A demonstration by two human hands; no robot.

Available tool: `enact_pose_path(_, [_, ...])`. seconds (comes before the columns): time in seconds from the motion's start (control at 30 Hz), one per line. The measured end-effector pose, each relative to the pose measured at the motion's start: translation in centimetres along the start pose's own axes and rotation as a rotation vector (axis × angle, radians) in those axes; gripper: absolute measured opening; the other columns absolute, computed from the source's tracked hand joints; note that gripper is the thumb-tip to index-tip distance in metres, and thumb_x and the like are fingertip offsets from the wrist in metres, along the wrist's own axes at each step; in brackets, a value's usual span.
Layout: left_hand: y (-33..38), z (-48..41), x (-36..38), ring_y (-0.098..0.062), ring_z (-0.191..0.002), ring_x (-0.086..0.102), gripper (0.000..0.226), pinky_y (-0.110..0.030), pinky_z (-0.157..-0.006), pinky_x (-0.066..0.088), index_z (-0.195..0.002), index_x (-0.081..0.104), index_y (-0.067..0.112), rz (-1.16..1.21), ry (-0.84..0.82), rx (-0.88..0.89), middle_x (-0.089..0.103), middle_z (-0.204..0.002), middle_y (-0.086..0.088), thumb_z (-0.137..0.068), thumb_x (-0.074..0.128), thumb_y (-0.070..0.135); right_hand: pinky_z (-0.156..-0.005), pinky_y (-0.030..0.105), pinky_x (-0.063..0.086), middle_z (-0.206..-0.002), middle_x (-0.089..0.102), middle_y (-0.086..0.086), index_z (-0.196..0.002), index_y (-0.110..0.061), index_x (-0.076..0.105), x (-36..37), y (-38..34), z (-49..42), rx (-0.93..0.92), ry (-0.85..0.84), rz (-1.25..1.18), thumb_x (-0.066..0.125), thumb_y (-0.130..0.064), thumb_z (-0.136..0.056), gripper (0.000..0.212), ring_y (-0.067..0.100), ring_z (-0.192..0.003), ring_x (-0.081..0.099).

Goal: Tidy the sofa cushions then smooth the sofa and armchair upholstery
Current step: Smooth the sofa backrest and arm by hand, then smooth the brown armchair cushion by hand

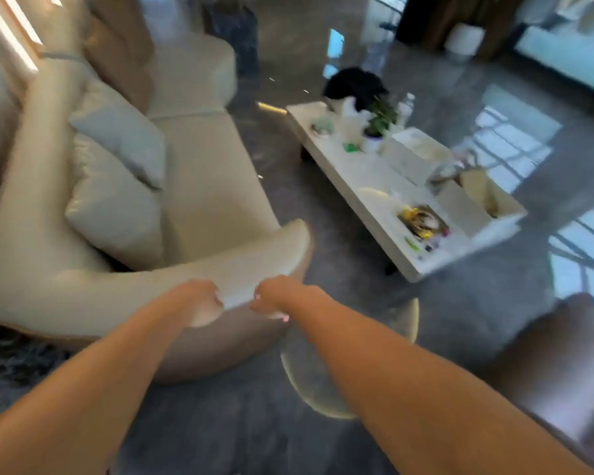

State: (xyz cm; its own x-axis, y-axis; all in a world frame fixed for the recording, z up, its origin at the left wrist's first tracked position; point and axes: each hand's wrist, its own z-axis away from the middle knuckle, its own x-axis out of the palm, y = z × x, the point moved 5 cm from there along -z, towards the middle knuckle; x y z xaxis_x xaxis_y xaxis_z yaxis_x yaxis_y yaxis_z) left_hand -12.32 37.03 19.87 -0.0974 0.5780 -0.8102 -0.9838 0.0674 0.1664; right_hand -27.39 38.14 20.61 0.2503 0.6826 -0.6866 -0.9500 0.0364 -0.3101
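We find left hand (199,303) and right hand (271,298) curled onto the sofa (206,186) arm's edge; upholstery looks soft, pliant, best pressed flat-palmed.

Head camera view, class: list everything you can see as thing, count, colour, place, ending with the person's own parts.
sofa: one, cream, left.
cushions: two pale, stacked against the sofa back; brown ones farther along.
coffee table: one, white, centre right, cluttered.
potted plant: one, green, on the coffee table.
round side table: one, pale, by the sofa arm.
brown seat: one, lower right.
left hand: fingers closed on the sofa arm.
right hand: likewise.
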Motion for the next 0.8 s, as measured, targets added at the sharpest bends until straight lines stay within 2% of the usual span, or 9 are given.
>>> enact_pose_path(0.1, [9.5, 2.9, 0.5, -0.031, -0.119, 0.053, 0.030, -0.034, -0.100, 0.043, -0.106, 0.067, 0.019, -0.154, -0.087, 0.227, 0.059, -0.131, -0.009, -0.091, 0.044, 0.030, -0.087, 0.038, 0.049, -0.114, 0.067, 0.023, -0.118, -0.005, 0.063, -0.1, 8.0, 9.2, 0.130, 0.060, -0.100, 0.048, -0.020, -0.092, 0.034, 0.037, -0.108, 0.063])
enact_pose_path(0.23, [24.4, 8.1, 2.9, -0.030, -0.110, 0.061, 0.034, -0.030, -0.089, 0.047, -0.108, 0.070, 0.011, -0.430, -0.149, 0.581, 0.067, -0.120, -0.012, -0.095, 0.042, 0.026, -0.093, 0.043, 0.051, -0.115, 0.066, 0.021, -0.112, -0.007, 0.065, 3.2, 18.8, 23.2, 0.400, 0.196, -0.256, 0.042, -0.025, -0.090, 0.036, 0.038, -0.107, 0.061])
enact_pose_path(0.3, [31.8, 11.6, 4.6, -0.031, -0.102, 0.063, 0.030, -0.032, -0.082, 0.048, -0.094, 0.070, 0.014, -0.517, -0.175, 0.756, 0.069, -0.113, -0.013, -0.092, 0.043, 0.024, -0.091, 0.044, 0.051, -0.115, 0.066, 0.019, -0.111, -0.008, 0.066, 6.1, 23.5, 31.7, 0.608, 0.304, -0.380, 0.046, -0.027, -0.091, 0.034, 0.038, -0.108, 0.061])
enact_pose_path(0.37, [37.7, 16.0, 6.5, -0.030, -0.096, 0.062, 0.025, -0.032, -0.077, 0.046, -0.082, 0.067, 0.019, -0.585, -0.208, 0.919, 0.069, -0.107, -0.011, -0.089, 0.044, 0.025, -0.093, 0.042, 0.048, -0.126, 0.063, 0.020, -0.119, -0.006, 0.064, 10.6, 26.6, 39.7, 0.773, 0.354, -0.470, 0.044, -0.031, -0.094, 0.041, 0.039, -0.115, 0.059])
enact_pose_path(0.43, [41.9, 21.2, 8.9, -0.029, -0.094, 0.062, 0.024, -0.031, -0.074, 0.045, -0.079, 0.065, 0.020, -0.647, -0.228, 1.074, 0.070, -0.104, -0.008, -0.088, 0.043, 0.027, -0.098, 0.042, 0.047, -0.134, 0.059, 0.019, -0.126, -0.005, 0.060, 16.1, 27.8, 47.3, 0.945, 0.375, -0.562, 0.044, -0.032, -0.094, 0.045, 0.039, -0.120, 0.056])
enact_pose_path(0.5, [45.1, 26.7, 11.7, -0.029, -0.096, 0.062, 0.024, -0.030, -0.076, 0.046, -0.087, 0.067, 0.023, -0.686, -0.245, 1.207, 0.070, -0.106, -0.006, -0.089, 0.044, 0.031, -0.100, 0.042, 0.049, -0.134, 0.060, 0.017, -0.127, -0.012, 0.060, 21.4, 27.8, 53.7, 1.100, 0.408, -0.657, 0.048, -0.030, -0.091, 0.042, 0.037, -0.120, 0.057])
enact_pose_path(0.6, [48.4, 34.5, 16.1, -0.027, -0.102, 0.060, 0.021, -0.033, -0.087, 0.048, -0.099, 0.065, 0.028, -0.727, -0.289, 1.394, 0.068, -0.116, -0.005, -0.089, 0.047, 0.033, -0.099, 0.040, 0.050, -0.129, 0.061, 0.011, -0.122, -0.033, 0.060, 27.3, 26.2, 61.0, 1.235, 0.557, -0.804, 0.051, -0.028, -0.083, 0.040, 0.033, -0.115, 0.059])
enact_pose_path(0.7, [50.6, 40.9, 20.4, -0.032, -0.124, 0.049, 0.048, -0.043, -0.102, 0.043, -0.134, 0.046, 0.025, -0.767, -0.239, 1.496, 0.049, -0.140, -0.009, -0.089, 0.050, 0.042, -0.101, 0.044, 0.047, -0.130, 0.054, 0.014, -0.134, -0.034, 0.047, 31.3, 25.5, 65.9, 1.289, 0.665, -0.836, 0.053, -0.030, -0.083, 0.052, 0.036, -0.120, 0.052])
enact_pose_path(0.8, [52.5, 45.8, 24.0, -0.039, -0.135, 0.033, 0.072, -0.050, -0.111, 0.034, -0.148, 0.024, 0.029, -0.695, -0.180, 1.533, 0.025, -0.155, -0.009, -0.087, 0.054, 0.052, -0.103, 0.052, 0.043, -0.138, 0.038, 0.015, -0.144, -0.037, 0.032, 34.6, 26.6, 69.8, 1.362, 0.722, -0.798, 0.055, -0.035, -0.086, 0.063, 0.040, -0.126, 0.039])
